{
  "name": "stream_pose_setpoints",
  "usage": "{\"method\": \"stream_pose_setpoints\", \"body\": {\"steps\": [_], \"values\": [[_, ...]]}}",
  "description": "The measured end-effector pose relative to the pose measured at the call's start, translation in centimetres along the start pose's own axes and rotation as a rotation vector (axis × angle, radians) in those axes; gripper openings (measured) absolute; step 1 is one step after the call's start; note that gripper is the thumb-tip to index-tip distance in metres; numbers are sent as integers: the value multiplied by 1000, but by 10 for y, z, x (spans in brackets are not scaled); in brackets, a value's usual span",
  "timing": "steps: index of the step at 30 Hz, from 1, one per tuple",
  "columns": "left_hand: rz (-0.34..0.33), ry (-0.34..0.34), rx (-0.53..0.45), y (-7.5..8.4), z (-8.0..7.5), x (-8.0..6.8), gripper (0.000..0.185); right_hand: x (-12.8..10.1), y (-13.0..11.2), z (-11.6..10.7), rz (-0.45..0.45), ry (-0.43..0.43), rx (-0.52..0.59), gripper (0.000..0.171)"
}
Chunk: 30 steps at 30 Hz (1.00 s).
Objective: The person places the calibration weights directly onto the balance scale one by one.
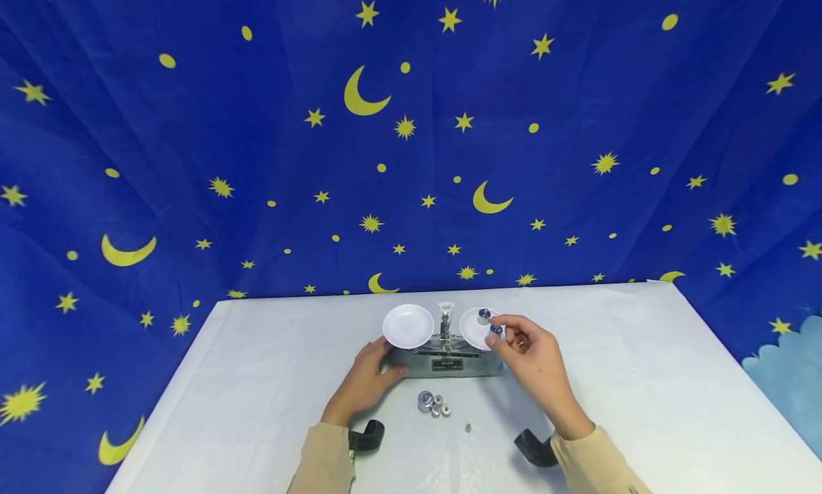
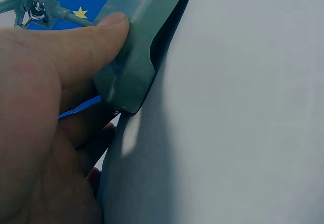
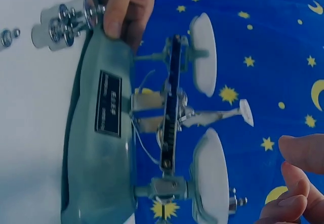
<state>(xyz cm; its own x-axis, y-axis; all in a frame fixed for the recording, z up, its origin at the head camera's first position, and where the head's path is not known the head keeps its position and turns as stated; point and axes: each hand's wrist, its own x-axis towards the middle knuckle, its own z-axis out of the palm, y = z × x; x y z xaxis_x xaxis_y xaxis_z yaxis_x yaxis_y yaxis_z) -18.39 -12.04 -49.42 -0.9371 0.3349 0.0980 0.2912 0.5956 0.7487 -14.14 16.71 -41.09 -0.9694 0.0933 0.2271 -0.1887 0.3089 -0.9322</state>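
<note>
A balance scale stands on the table, its grey-green base (image 1: 417, 365) bearing a left white pan (image 1: 408, 326) and a right white pan (image 1: 473, 331). My left hand (image 1: 364, 380) grips the base's left end, with the thumb (image 2: 109, 37) on the front face and the other fingers partly hidden. Above the edge of the right pan, my right hand (image 1: 536, 358) pinches a metal weight (image 1: 496, 330) between thumb and forefinger. That held weight is hidden in the right wrist view. Another metal weight (image 1: 484, 315) stands on the right pan.
In front of the scale, a large weight (image 1: 426, 401) and several smaller weights (image 1: 437, 410) stand grouped together. A tiny weight (image 1: 468, 428) sits apart on the white table (image 1: 257, 380). Behind hangs a blue cloth (image 1: 424, 158) with yellow stars and moons.
</note>
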Motion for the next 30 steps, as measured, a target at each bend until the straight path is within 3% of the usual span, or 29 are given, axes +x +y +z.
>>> {"method": "stream_pose_setpoints", "body": {"steps": [30], "values": [[5, 5, -14, 0, 0, 0, 65, -27, 1, 31, 1, -167, 14, 24]]}}
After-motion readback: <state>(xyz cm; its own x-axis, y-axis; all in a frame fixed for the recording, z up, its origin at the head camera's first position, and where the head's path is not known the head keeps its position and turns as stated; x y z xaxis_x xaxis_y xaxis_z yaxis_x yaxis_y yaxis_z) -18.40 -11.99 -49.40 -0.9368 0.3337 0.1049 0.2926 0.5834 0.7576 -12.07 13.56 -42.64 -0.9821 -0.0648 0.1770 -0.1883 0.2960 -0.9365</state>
